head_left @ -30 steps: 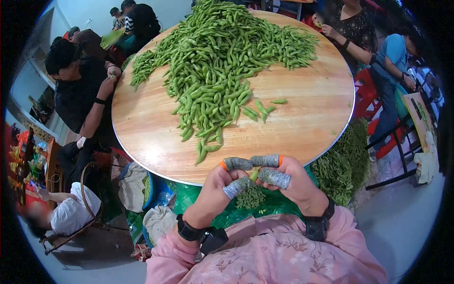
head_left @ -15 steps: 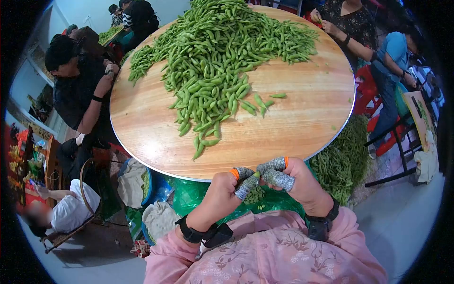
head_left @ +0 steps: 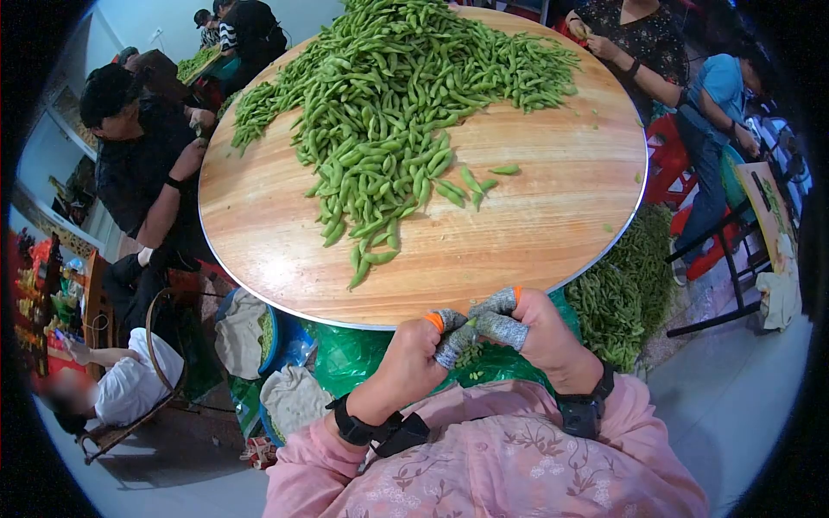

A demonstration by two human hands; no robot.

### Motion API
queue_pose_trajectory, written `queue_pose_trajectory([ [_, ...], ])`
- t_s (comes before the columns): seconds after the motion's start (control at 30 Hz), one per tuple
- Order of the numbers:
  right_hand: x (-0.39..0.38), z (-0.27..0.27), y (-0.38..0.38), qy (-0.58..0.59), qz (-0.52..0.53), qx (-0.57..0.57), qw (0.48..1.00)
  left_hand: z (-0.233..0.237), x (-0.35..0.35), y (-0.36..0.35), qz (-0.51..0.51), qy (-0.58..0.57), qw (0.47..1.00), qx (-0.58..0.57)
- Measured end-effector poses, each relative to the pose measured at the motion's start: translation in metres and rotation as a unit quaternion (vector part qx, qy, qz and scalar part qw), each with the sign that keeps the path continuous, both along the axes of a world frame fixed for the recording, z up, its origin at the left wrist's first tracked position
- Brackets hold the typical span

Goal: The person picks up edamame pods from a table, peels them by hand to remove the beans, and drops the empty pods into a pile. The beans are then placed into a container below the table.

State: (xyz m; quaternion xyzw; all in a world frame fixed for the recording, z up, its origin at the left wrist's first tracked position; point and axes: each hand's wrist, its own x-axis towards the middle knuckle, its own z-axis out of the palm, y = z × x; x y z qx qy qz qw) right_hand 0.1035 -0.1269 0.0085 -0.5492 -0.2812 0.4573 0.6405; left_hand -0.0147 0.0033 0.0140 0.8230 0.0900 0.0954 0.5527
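Observation:
My left hand [head_left: 414, 352] and my right hand [head_left: 546, 335] meet just off the near edge of a round wooden table [head_left: 509, 250]. Grey knitted covers with orange rims sleeve the thumbs and fingers. Both hands are closed, pinching a small green soybean pod [head_left: 471, 322] between their fingertips; the fingers hide most of it. Below them, loose green beans [head_left: 471, 354] lie on green plastic sheeting [head_left: 341, 356] at my lap. A large heap of green soybean pods [head_left: 380, 112] covers the far and middle tabletop, with a few stray pods [head_left: 469, 181] right of its near end.
Cloth-covered tubs [head_left: 242, 332] stand at lower left. A pile of pods [head_left: 617, 285] lies on the floor at right, near a small table [head_left: 764, 207]. Co-workers sit left [head_left: 142, 155] and right [head_left: 643, 52] of the table; another person [head_left: 134, 384] sits in a chair.
My hands have drawn slightly closer, the left shifting a little right and the right a little left. The pod shows less between the fingers. The view has shifted slightly.

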Motion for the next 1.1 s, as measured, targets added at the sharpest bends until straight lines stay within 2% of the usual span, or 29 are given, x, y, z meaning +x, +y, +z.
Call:
queue_pose_trajectory([
  [0.03, 0.001, -0.003, 0.000, -0.001, -0.002, 0.001, 1.000, -0.003, -0.001, -0.002, -0.002, -0.001, 1.000, 0.001],
  [0.07, 0.003, -0.005, -0.001, 0.012, 0.009, -0.019, 1.000, -0.006, -0.002, -0.004, 0.004, 0.016, 0.985, 0.172],
  [0.1, 0.004, -0.006, -0.002, 0.026, 0.020, -0.041, 0.999, -0.008, -0.003, -0.005, 0.012, 0.032, 0.941, 0.336],
  [0.13, 0.004, -0.006, -0.002, 0.026, 0.021, -0.041, 0.999, -0.010, -0.003, -0.006, 0.013, 0.033, 0.941, 0.336],
  [0.2, 0.002, -0.004, -0.001, 0.013, 0.019, -0.005, 1.000, -0.014, -0.003, -0.005, 0.023, -0.066, 0.916, 0.396],
  [0.23, 0.002, -0.005, -0.001, 0.013, 0.019, -0.004, 1.000, -0.016, -0.002, -0.004, 0.023, -0.066, 0.915, 0.397],
  [0.3, 0.000, -0.008, -0.002, -0.007, 0.008, 0.013, 1.000, -0.020, 0.000, -0.003, 0.028, -0.119, 0.941, 0.317],
  [0.33, 0.000, -0.006, -0.002, -0.006, 0.007, 0.012, 1.000, -0.021, 0.000, -0.005, 0.027, -0.118, 0.941, 0.316],
  [0.4, -0.001, -0.002, -0.003, -0.039, 0.006, 0.053, 0.998, -0.022, 0.000, -0.012, 0.060, -0.105, 0.984, 0.129],
  [0.43, -0.001, -0.005, -0.003, -0.037, 0.005, 0.051, 0.998, -0.022, 0.000, -0.013, 0.059, -0.103, 0.985, 0.128],
  [0.5, 0.001, -0.014, -0.003, -0.071, 0.017, 0.075, 0.994, -0.021, 0.000, -0.013, 0.086, -0.053, 0.992, -0.079],
  [0.53, 0.001, -0.014, -0.004, -0.070, 0.018, 0.075, 0.995, -0.022, 0.000, -0.012, 0.087, -0.052, 0.992, -0.080],
  [0.6, 0.002, -0.013, -0.004, -0.077, 0.019, 0.062, 0.995, -0.024, 0.000, -0.008, 0.076, 0.005, 0.979, -0.191],
  [0.63, 0.003, -0.014, -0.005, -0.078, 0.022, 0.064, 0.995, -0.020, -0.001, -0.007, 0.079, 0.004, 0.979, -0.189],
  [0.7, 0.004, -0.015, -0.010, -0.114, 0.014, 0.030, 0.993, -0.008, -0.007, -0.009, 0.037, 0.025, 0.999, 0.029],
  [0.73, 0.003, -0.012, -0.009, -0.113, 0.017, 0.031, 0.993, -0.009, -0.008, -0.008, 0.039, 0.026, 0.998, 0.029],
  [0.8, -0.001, -0.005, -0.011, -0.073, 0.017, 0.018, 0.997, -0.012, -0.011, -0.006, -0.023, 0.037, 0.990, 0.132],
  [0.83, -0.001, -0.006, -0.012, -0.072, 0.016, 0.016, 0.997, -0.015, -0.011, -0.005, -0.025, 0.038, 0.991, 0.130],
  [0.9, 0.001, -0.005, -0.013, -0.095, 0.039, 0.007, 0.995, -0.018, -0.010, -0.001, -0.040, 0.052, 0.998, -0.010],
  [0.93, 0.002, -0.006, -0.014, -0.094, 0.037, 0.005, 0.995, -0.019, -0.010, -0.003, -0.043, 0.054, 0.998, -0.012],
  [1.0, 0.004, -0.010, -0.013, -0.164, 0.041, -0.013, 0.986, -0.021, -0.011, -0.005, 0.004, 0.040, 0.991, -0.125],
  [1.1, -0.005, -0.004, -0.008, -0.106, 0.012, 0.012, 0.994, -0.013, -0.009, -0.012, 0.038, -0.007, 0.997, -0.070],
])
